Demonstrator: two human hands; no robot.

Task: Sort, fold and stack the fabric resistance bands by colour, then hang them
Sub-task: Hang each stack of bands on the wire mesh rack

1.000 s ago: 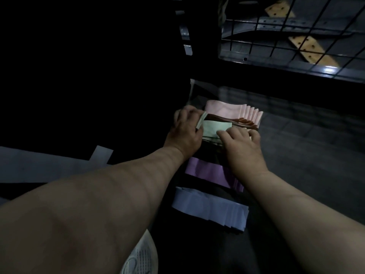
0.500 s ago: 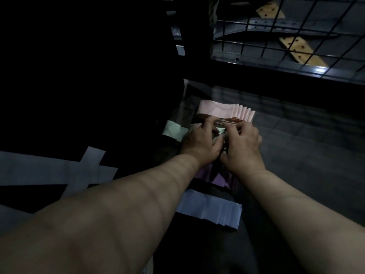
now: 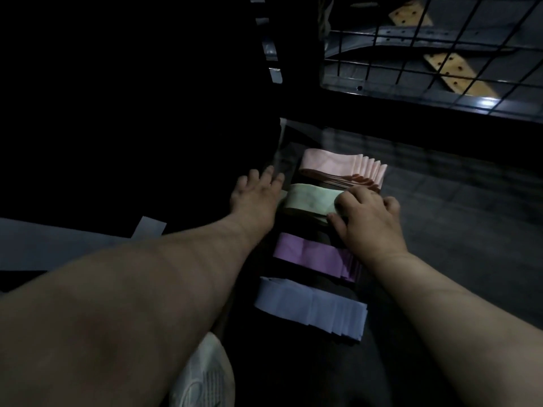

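Four folded band stacks lie in a row on the dark floor: pink (image 3: 343, 168) farthest, then pale green (image 3: 311, 201), purple (image 3: 308, 255) and light blue (image 3: 308, 308) nearest me. My right hand (image 3: 367, 218) rests on the right end of the green stack, fingers curled over its edge and thumb against its near side. Just left of the green stack my left hand (image 3: 258, 192) lies with its fingers stretched forward and spread, holding nothing.
A wire grid rack (image 3: 435, 51) stands at the back right with yellow perforated plates behind it. A crinkled clear plastic sheet (image 3: 286, 148) lies beyond my left hand. A white shoe (image 3: 202, 374) is at the bottom; pale paper (image 3: 58, 245) lies left.
Both hands were bunched together over the green bands half a second ago. They have parted: the left moved off to the left, the right stays on the green stack, which lies flat.
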